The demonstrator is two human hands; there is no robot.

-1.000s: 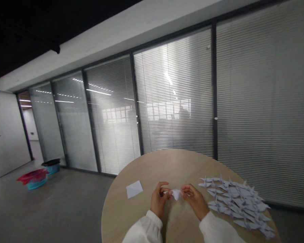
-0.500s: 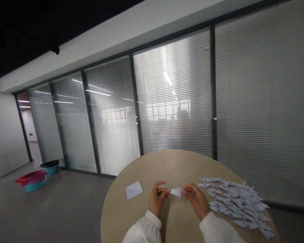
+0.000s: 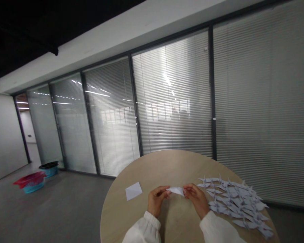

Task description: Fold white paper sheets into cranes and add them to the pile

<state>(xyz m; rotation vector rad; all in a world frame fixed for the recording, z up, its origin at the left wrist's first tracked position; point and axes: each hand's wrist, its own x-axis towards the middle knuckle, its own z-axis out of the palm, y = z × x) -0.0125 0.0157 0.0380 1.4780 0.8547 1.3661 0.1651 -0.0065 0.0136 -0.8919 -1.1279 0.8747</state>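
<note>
Between my two hands is a small folded piece of white paper [image 3: 176, 191], held above the round table. My left hand [image 3: 157, 199] pinches its left end between thumb and fingers. At its right end, the fingertips of my right hand [image 3: 195, 198] are closed on the paper. The piece looks wide and curved along its lower edge; its finer creases are too small to make out. To the left of my left hand lies a flat white paper sheet [image 3: 133, 191] with a diagonal crease. Many folded paper cranes [image 3: 239, 202] cover the table's right side.
The round wooden table [image 3: 167, 162] stands near a glass partition [image 3: 172, 101] with blinds. On the grey floor to the left are a bin with a red liner [image 3: 30, 181] and another with a black liner [image 3: 49, 168]. A white door [image 3: 6, 135] is at far left.
My left fingers have closed in along the paper's left end, the index finger now lowered. The paper appears wider and flatter between my hands. The view has shifted slightly.
</note>
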